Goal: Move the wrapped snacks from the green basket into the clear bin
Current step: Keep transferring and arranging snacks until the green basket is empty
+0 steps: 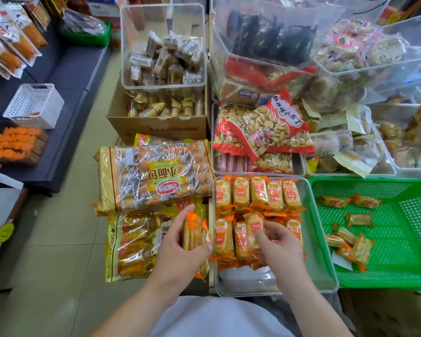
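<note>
The green basket [384,278] stands at the right with several orange-wrapped snacks [350,239] loose on its mesh floor. The clear bin [319,271] sits just left of it, holding two rows of the same snacks [258,193] standing on end. My left hand [180,249] hovers left of the bin's wall, shut on a stack of wrapped snacks [192,232]. Over the bin's near row, my right hand [280,244] pinches one wrapped snack [253,224] with its fingertips.
Large bags of small breads [153,176] lie left of the bin under my left hand. Further back stand clear tubs of biscuits [260,132], a cardboard box [156,127] and a tall clear tub [163,45]. A white basket [34,105] rests on the dark shelf at left.
</note>
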